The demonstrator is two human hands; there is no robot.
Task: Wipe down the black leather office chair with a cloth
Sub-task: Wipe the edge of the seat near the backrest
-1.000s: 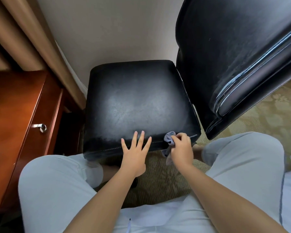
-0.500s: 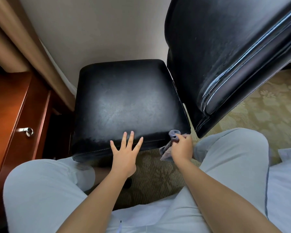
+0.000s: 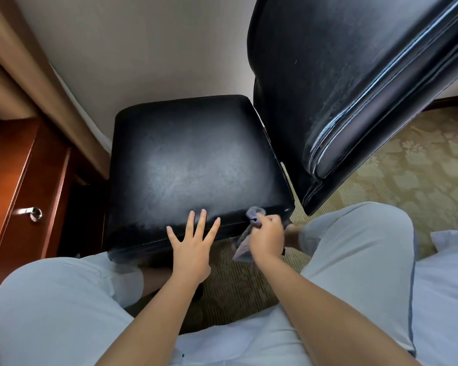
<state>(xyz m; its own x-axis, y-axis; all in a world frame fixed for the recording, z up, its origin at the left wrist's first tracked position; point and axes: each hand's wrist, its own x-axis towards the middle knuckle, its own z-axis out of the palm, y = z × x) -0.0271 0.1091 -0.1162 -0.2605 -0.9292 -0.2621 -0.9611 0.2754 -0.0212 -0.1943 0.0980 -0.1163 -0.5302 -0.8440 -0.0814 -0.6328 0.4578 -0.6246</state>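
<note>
Left grip [image 3: 193,247]: fingers spread apart and laid flat on the front edge of the seat cushion [image 3: 196,165], holding nothing and bracing the black leather office chair. To the left of this grip stands a wooden drawer unit [image 3: 19,186] with a metal pull [image 3: 33,213], well apart from the cushion.

Right grip [image 3: 266,233]: fingers closed on the grey cloth [image 3: 245,244], pressed against the cushion's front right corner just beside the stitched seam. Part of the cloth bunches above the knuckles; the rest hangs below the edge toward the patterned carpet [image 3: 407,167].

Change over the last second: the right grip has travelled from a point on the front edge close to the left grip out to the corner, and more cloth now trails down the front face. The left grip has kept its bracing position.

Judgement: the stroke along the front edge is reaching its end. The backrest [image 3: 354,75], up and to the right of the right grip, shows dull streaks and likely remains to be wiped.
</note>
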